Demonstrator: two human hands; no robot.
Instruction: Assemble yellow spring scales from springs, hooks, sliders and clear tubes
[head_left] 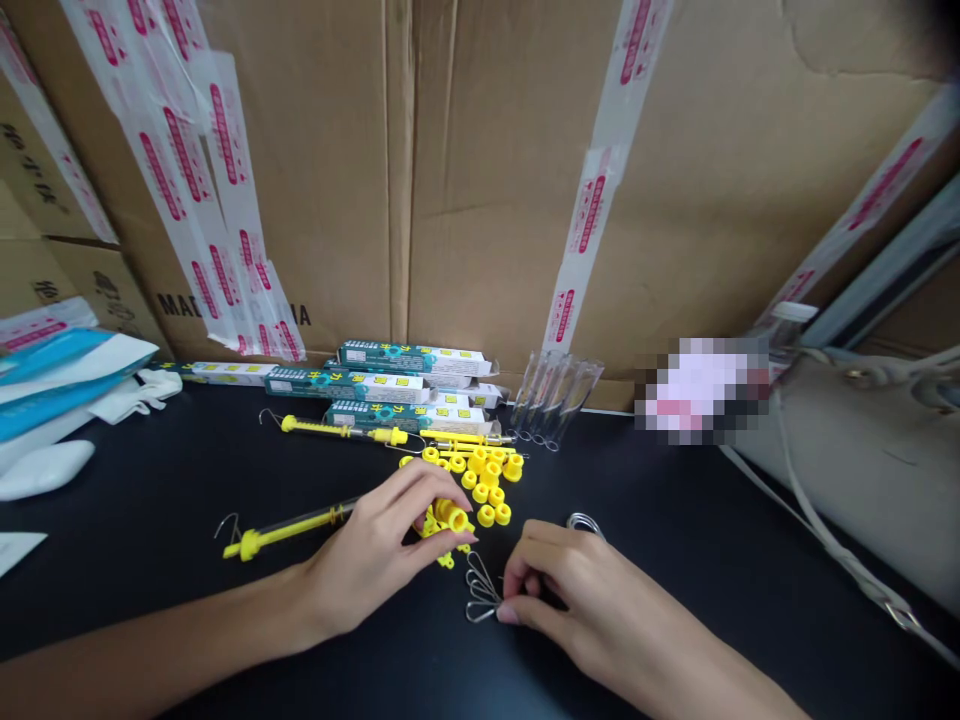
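My left hand (379, 530) is closed round a yellow plastic cap (451, 516), its round open end facing right. My right hand (570, 580) pinches at the end of several bent metal wire hooks (480, 590) on the black table; how many it grips I cannot tell. Just beyond my hands lies a heap of yellow plastic caps (491, 472). Small yellow pieces (447, 560) are partly hidden under my left fingers. A spring scale (292, 528) with a wire hook rests left of my left hand. Metal rings (585, 522) show behind my right hand.
Further back lie another spring scale (341, 430), printed narrow boxes (345, 385) and clear tubes (555, 400). A taped cardboard box (480, 200) walls the back. Blue-white packets (67, 380) lie left; a pale bag (862, 470) with a strap stands right.
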